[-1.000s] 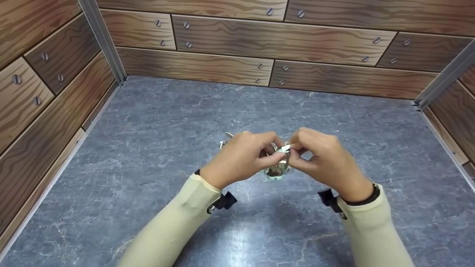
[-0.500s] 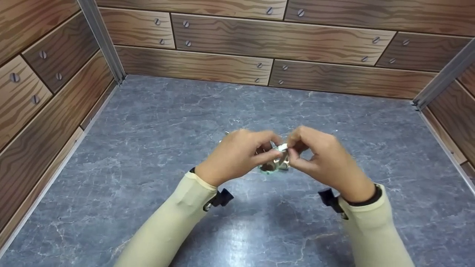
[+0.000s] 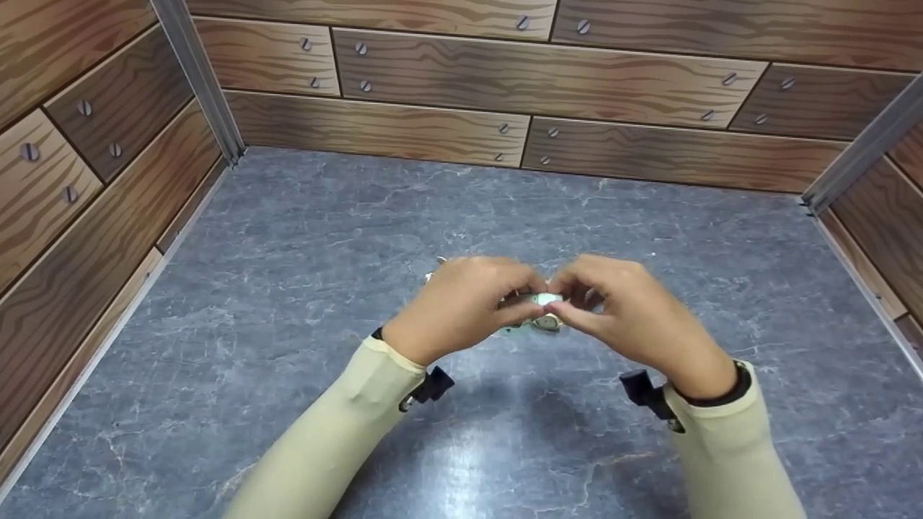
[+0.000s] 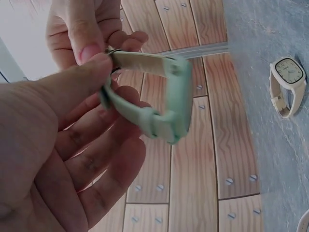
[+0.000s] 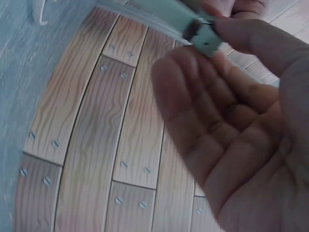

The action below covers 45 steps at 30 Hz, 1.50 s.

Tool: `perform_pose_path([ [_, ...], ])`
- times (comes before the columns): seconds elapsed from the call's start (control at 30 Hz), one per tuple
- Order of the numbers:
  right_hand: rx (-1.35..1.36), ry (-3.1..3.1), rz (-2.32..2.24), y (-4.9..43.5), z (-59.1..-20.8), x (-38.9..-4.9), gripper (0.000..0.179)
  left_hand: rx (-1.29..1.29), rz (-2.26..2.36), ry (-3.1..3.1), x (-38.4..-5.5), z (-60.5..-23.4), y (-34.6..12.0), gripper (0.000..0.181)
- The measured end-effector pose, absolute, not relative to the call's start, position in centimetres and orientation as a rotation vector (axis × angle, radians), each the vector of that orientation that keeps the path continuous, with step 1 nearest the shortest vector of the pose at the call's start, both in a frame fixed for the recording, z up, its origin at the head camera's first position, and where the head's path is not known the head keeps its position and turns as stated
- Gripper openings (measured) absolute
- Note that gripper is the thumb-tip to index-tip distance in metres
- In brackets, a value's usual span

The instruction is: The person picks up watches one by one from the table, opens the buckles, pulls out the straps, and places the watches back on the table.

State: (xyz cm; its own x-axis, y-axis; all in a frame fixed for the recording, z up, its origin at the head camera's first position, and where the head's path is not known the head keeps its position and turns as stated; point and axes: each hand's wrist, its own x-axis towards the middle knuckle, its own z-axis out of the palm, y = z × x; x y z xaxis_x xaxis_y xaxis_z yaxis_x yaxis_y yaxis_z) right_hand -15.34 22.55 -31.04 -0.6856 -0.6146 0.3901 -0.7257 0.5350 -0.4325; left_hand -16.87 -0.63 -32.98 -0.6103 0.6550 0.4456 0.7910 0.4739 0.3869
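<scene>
Green watch (image 4: 178, 101), raised above the grey table (image 3: 324, 216) and set between the two hands. Strap (image 4: 126, 106) bent into a loop, its ends gathered at the fingertips; case (image 4: 182, 92) at the far side of the loop, edge-on in the left wrist view, so that the dial cannot be read. Left hand (image 3: 465, 310): thumb and fingers pinched on the gathered part of the strap, remaining fingers curved beneath the loop. Right hand (image 3: 616, 306): thumb and fingertips pinched on the strap's tip (image 5: 208, 43), just beside a dark band (image 5: 193, 30) that may be a buckle. The hands meet, fingertips touching or nearly so, the watch being common to both; neither is plainly the nearer.

Governing relation: in the head view the held length of strap lies crosswise, from one set of fingertips to the other, while the loop's long axis, in the left wrist view, runs from the fingertips out to the case. Whether the strap's tip is threaded cannot be told, the fingers covering the join.

White watch (image 4: 289, 70) on the table, well apart from the held one, face showing and strap looped beside it
</scene>
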Motion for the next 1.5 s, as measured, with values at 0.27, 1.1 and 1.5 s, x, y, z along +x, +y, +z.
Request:
perform_pose_path([
  [0.27,1.098,-2.740,1.059,22.9,-30.7,-15.2,0.004,-1.302,-0.934,-2.528,-16.9,-33.0,-0.8,0.012],
  [1.1,1.216,-2.536,1.430,23.6,-30.2,-15.0,0.010,-1.404,-1.122,-2.384,-16.6,-32.1,-1.1,0.012],
  [1.5,1.246,-2.492,0.766,22.9,-31.0,-15.4,0.013,-1.308,-0.737,-2.474,-16.4,-32.1,-1.2,0.021],
])
